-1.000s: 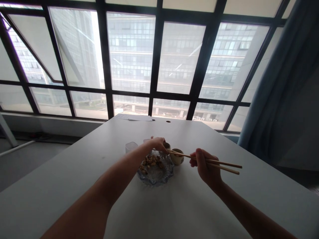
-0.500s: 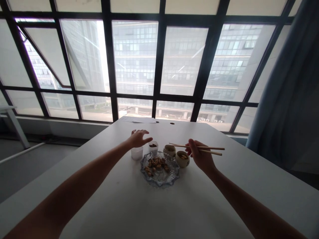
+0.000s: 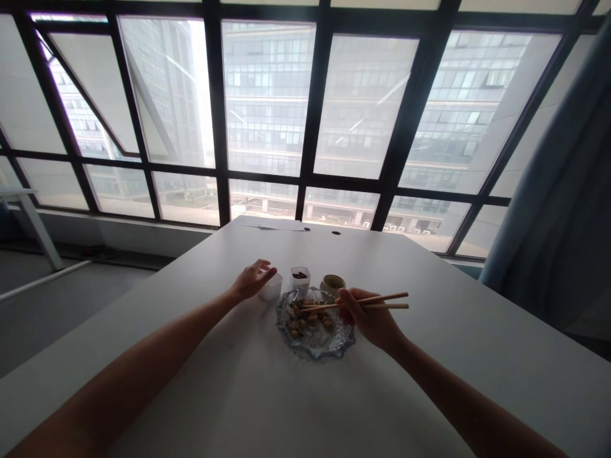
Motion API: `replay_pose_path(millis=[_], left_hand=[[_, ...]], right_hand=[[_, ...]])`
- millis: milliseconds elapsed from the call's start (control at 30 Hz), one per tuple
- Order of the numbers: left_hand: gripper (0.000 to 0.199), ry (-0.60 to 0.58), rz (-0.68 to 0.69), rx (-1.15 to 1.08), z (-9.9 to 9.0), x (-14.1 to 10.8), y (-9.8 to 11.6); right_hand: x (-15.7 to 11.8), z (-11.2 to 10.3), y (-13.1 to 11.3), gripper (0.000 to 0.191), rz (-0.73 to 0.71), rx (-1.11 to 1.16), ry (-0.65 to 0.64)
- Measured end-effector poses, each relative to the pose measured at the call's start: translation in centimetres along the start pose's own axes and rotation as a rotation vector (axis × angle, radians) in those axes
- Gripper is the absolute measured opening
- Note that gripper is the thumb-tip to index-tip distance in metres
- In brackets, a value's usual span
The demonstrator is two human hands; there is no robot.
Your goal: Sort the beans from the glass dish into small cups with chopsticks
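My right hand (image 3: 359, 313) is closed around a pair of wooden chopsticks (image 3: 382, 299), whose tips reach over the nuts (image 3: 305, 313) in a scalloped clear glass dish (image 3: 329, 350). Whether the tips grip a nut is too small to tell. Fingers apart, my left hand (image 3: 254, 280) is at the left side of a white plastic cup (image 3: 271, 291); I cannot tell if it touches. Another white cup (image 3: 300, 277) behind the dish holds dark pieces. A small beige pot (image 3: 333, 283) stands behind my right hand, which hides the second pot.
White sheets of paper (image 3: 272, 223) lie at the far end of the white table (image 3: 229, 394), near two dark round holes. Large windows rise beyond it. A blue-grey curtain (image 3: 554, 191) hangs at the right.
My right hand has moved left and down, bringing the chopstick tips from above the pots to over the nuts. My left hand has shifted left and lower beside the cup.
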State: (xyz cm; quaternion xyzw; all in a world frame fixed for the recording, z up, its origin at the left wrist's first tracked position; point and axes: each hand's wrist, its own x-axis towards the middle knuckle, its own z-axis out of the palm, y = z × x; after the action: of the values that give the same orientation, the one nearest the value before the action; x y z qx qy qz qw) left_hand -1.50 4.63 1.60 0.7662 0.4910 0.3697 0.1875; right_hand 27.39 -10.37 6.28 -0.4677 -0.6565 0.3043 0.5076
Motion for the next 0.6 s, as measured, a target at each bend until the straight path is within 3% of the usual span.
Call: replay_pose_path(millis=[100,233,600], left_hand=[[0.076,0.037,0.007,-0.025,0.3,-0.2,-0.4],[0.076,0.054,0.009,-0.015,0.6,-0.5,-1.0],[0.075,0.018,0.018,-0.021,0.8,-0.8,-0.7]], right_hand=[[-0.2,-0.7,-0.5,0.051,0.037,0.023,0.002],[-1.1,-0.8,-1.9,0.049,0.004,-0.046,-0.142],[-1.9,-0.5,-4.0,0.049,-0.360,-0.310,-0.367]])
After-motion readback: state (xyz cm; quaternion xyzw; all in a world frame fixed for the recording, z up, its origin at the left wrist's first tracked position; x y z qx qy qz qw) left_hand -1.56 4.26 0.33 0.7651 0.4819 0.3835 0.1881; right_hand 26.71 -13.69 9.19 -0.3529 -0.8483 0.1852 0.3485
